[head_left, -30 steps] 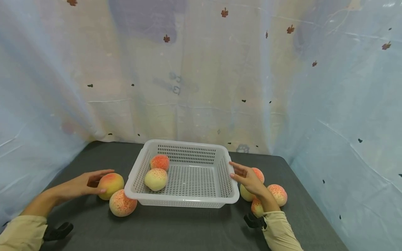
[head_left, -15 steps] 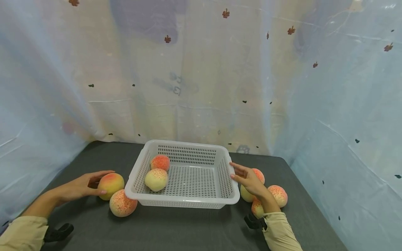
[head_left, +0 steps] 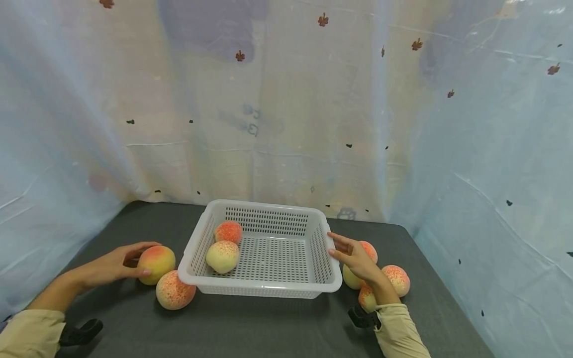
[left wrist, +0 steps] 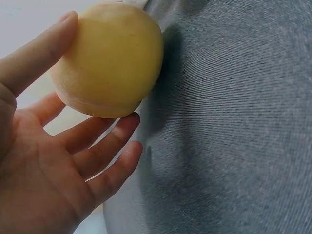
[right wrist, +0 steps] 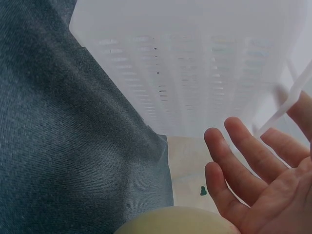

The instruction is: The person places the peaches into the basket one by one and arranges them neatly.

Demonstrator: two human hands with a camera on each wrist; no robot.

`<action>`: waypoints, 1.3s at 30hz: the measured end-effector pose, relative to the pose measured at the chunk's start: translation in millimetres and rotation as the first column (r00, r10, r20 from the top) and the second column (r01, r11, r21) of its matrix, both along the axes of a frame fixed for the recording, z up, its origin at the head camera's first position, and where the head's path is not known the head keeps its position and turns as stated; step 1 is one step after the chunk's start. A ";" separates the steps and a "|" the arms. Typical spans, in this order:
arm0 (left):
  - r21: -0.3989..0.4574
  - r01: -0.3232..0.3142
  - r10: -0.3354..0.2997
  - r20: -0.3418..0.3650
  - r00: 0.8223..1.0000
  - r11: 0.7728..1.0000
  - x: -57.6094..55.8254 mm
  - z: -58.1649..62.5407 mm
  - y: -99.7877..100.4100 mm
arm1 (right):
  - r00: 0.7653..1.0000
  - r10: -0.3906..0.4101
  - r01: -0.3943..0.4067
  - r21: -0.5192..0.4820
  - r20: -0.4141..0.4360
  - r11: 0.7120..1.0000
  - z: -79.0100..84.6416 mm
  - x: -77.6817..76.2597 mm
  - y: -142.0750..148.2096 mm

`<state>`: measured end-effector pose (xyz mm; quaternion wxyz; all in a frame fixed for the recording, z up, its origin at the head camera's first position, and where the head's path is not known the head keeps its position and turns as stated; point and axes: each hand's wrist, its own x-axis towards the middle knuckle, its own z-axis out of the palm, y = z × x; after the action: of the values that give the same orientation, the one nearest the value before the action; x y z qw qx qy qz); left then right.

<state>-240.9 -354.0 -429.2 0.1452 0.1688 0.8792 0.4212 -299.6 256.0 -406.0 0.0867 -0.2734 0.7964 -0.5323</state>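
Observation:
My left hand [head_left: 117,264] holds a yellow peach [head_left: 156,264] with a red blush, at the left of the table. In the left wrist view the thumb lies on one side of this peach and fingers on the other. A speckled peach [head_left: 175,290] sits just beside it, against the corner of a white plastic basket [head_left: 264,285]. Two peaches lie inside the basket at its left end, a red one [head_left: 228,232] and a pale one [head_left: 222,256]. My right hand [head_left: 355,256] holds the basket's right rim by thumb and index finger, its other fingers loosely extended below.
Several more peaches lie right of the basket, partly behind my right hand and wrist, among them a speckled one [head_left: 396,279] and a yellow one [head_left: 352,277]. Dark grey cloth covers the table [head_left: 250,328]. A pale patterned curtain [head_left: 286,124] hangs behind and at both sides.
My left hand and the yellow peach have shifted very slightly to the left. The right hand, the basket and the other peaches look unchanged.

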 end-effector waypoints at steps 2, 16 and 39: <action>0.008 -0.001 0.001 -0.015 1.000 1.000 1.3 1.7 -1.9 | 1.000 0.003 -0.003 -0.001 0.001 1.000 -0.1 0.1 0.2; 0.026 -0.019 0.021 -0.058 0.998 0.999 9.1 13.4 -13.2 | 1.000 -0.012 0.012 0.008 -0.002 1.000 1.0 1.6 -0.9; 0.001 -0.051 0.050 -0.180 0.982 0.999 15.3 41.0 -11.0 | 1.000 -0.015 0.015 0.016 0.002 1.000 1.7 1.1 0.1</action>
<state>-225.6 -364.9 -388.1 0.0548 0.1834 0.8934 0.4064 -298.4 256.1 -404.4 0.0857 -0.2661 0.8026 -0.5270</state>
